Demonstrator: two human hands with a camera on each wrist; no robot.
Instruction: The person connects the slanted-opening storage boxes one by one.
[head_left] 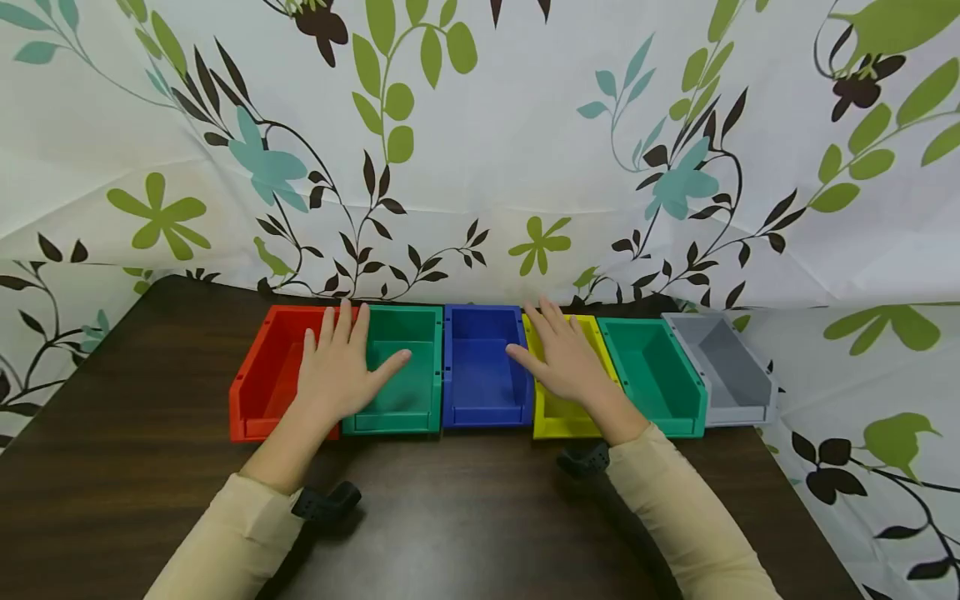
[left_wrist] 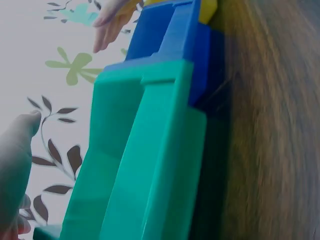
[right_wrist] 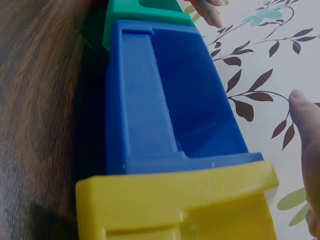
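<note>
My left hand (head_left: 337, 367) is spread flat, palm down, over the red bin (head_left: 251, 392) and the green bin (head_left: 405, 367) beside it. My right hand (head_left: 566, 358) spreads its fingers over the yellow bin (head_left: 562, 417), its thumb reaching across the edge of the blue bin (head_left: 487, 375). Neither hand holds anything. In the left wrist view the left thumb stands out to the side of the green bin (left_wrist: 145, 165). The right wrist view has the right thumb off to the side of the blue bin (right_wrist: 185, 95).
A second green bin (head_left: 652, 375) and a grey bin (head_left: 723, 367) continue the row on the right. The row stands along the back of a dark wooden table (head_left: 450, 517). Behind hangs a white cloth (head_left: 495, 125) with leaf and flower prints. Both wrists wear black devices.
</note>
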